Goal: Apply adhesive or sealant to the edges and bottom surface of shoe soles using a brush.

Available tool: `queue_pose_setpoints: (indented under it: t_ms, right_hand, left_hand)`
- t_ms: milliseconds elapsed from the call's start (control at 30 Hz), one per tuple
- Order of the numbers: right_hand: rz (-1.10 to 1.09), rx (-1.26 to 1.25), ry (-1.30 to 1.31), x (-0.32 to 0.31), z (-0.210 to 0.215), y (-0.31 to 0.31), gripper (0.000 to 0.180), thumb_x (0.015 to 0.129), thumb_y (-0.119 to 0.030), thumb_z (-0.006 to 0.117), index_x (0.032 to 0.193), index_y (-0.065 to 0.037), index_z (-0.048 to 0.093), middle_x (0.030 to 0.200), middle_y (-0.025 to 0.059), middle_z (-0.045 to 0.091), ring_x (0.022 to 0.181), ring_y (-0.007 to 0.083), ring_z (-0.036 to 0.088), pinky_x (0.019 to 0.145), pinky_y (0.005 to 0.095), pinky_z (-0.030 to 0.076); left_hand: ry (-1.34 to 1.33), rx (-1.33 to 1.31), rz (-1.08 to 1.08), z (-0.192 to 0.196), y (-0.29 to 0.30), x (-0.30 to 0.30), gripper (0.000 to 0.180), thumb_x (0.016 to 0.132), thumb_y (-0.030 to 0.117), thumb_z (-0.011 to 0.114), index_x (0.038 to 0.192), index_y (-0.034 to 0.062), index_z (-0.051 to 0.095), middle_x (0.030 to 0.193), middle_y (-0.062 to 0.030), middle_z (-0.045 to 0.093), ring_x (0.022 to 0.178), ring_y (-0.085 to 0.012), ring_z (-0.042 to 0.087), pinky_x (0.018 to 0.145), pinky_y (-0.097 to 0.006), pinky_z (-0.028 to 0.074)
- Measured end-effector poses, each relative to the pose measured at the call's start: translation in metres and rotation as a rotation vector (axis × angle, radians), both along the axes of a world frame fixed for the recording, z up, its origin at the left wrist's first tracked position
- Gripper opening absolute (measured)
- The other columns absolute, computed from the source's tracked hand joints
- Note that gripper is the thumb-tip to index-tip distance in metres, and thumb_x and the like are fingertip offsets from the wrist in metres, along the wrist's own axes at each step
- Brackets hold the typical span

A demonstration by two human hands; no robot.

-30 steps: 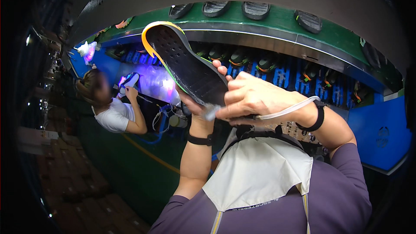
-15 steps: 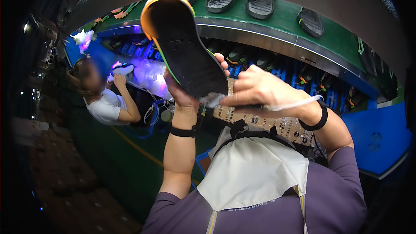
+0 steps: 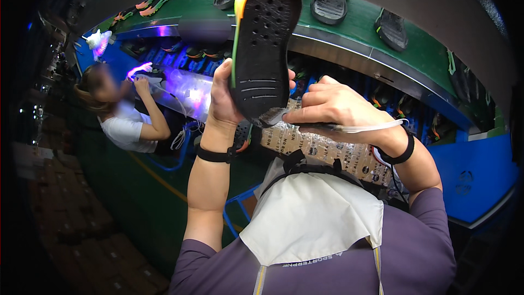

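Observation:
My left hand is wrapped round a black shoe sole with an orange and green rim. The sole is held up lengthwise, and its visible face has round holes in the upper half and short grooves lower down. My right hand is closed on a brush with a pale grey head and a dark handle. Its forefinger points along the brush, and the head touches the sole's lower end. A white strip runs from under this hand toward the wrist.
Ahead, a green conveyor with a metal edge carries several black soles. Beneath it, a blue rack holds more soles. A taped carton stands close in front of me. On the left, another person works under violet light.
The sole has moved right and turned more upright, so its holes and grooves now show. The brush remains at its lower end. The other person's hands have shifted left.

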State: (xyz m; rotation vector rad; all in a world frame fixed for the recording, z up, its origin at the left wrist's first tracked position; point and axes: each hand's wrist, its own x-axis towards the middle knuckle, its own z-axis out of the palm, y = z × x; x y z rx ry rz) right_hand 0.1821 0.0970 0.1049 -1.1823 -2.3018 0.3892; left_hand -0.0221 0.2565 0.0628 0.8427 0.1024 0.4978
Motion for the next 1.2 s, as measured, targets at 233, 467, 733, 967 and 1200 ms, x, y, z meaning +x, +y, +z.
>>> queue_pose_setpoints:
  t_ms: [233,467,733,967,1200]
  right_hand:
    - [0.153,0.043,0.09,0.009,-0.011,0.001,0.038,0.085,-0.019,0.077,0.121,-0.011,0.072,0.089,0.0042,0.064,0.086,0.0235,0.058,0.082,0.04,0.041]
    - [0.081,0.008,-0.033,0.013,-0.005,-0.001,0.038,0.081,-0.013,0.071,0.119,-0.015,0.074,0.103,0.0028,0.066,0.104,0.0223,0.06,0.086,0.0376,0.044]
    - [-0.032,0.157,0.121,0.019,-0.018,-0.001,0.037,0.083,-0.018,0.079,0.119,-0.012,0.075,0.092,0.0008,0.066,0.09,0.0221,0.059,0.082,0.0381,0.042]
    - [-0.021,0.013,0.238,0.029,-0.027,0.004,0.029,0.087,-0.018,0.081,0.113,-0.009,0.076,0.089,0.0041,0.07,0.085,0.0225,0.062,0.078,0.0387,0.048]
    - [-0.498,0.421,0.192,0.023,-0.052,0.03,0.04,0.08,-0.004,0.082,0.119,-0.005,0.072,0.083,0.0084,0.063,0.076,0.0265,0.057,0.07,0.0394,0.049]
  left_hand:
    - [0.166,0.037,-0.127,0.007,0.01,0.012,0.069,0.107,0.048,0.035,0.142,-0.0097,0.051,0.124,-0.0322,0.067,0.108,-0.0397,0.072,0.095,-0.048,0.061]
    - [0.282,-0.088,-0.16,0.001,0.024,0.014,0.047,0.11,0.032,0.043,0.134,-0.0052,0.06,0.12,-0.0207,0.072,0.103,-0.0278,0.075,0.09,-0.041,0.063]
    - [0.304,-0.13,-0.156,-0.026,0.022,0.01,0.054,0.111,0.036,0.038,0.142,-0.0042,0.054,0.131,-0.0215,0.068,0.113,-0.0308,0.071,0.098,-0.044,0.06]
    - [0.156,-0.284,-0.018,-0.068,-0.014,-0.003,0.073,0.108,0.051,0.025,0.149,-0.0058,0.046,0.141,-0.0282,0.059,0.127,-0.042,0.062,0.111,-0.054,0.048]
    - [0.109,-0.179,-0.046,-0.085,-0.059,-0.001,0.079,0.101,0.059,0.03,0.15,-0.0008,0.046,0.132,-0.0278,0.063,0.115,-0.0441,0.067,0.1,-0.053,0.056]
